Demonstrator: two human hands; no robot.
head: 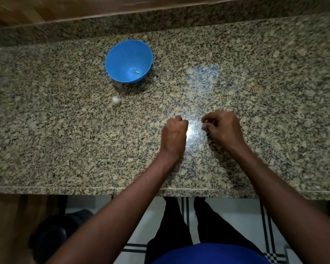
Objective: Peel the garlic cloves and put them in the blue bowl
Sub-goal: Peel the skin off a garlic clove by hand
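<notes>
- The granite counter [55,141] runs the full width of the view, speckled in beige, grey and black and polished enough to show a bright glare between the hands. Its front edge lies straight across the lower part of the view; a low granite upstand closes off the back, with a wooden surface [46,8] beyond it.
- The left stretch of the counter is bare stone from the front edge to the upstand.
- The blue bowl [120,50] stands left of centre toward the back: round, smooth, plastic-looking. One pale peeled clove [137,72] lies on its floor.
- Just in front of the bowl, apart from it, sits a garlic bulb [115,101], white and papery. A small pale bit [160,106], perhaps a clove or skin, lies to its right on the stone.
- The left hand [174,133] is over the counter near centre, fingers curled into a loose fist; what it holds, if anything, cannot be told. The bulb and bowl are well off to its left and farther back.
- The right hand [224,128] is near the left, with the glare between them, fingertips pinched together on something small and pale; it is blurred.
- Right of the hands, bare stone reaches the frame's edge.
- Below the front edge: white floor tiles [236,216] with dark stripes.
</notes>
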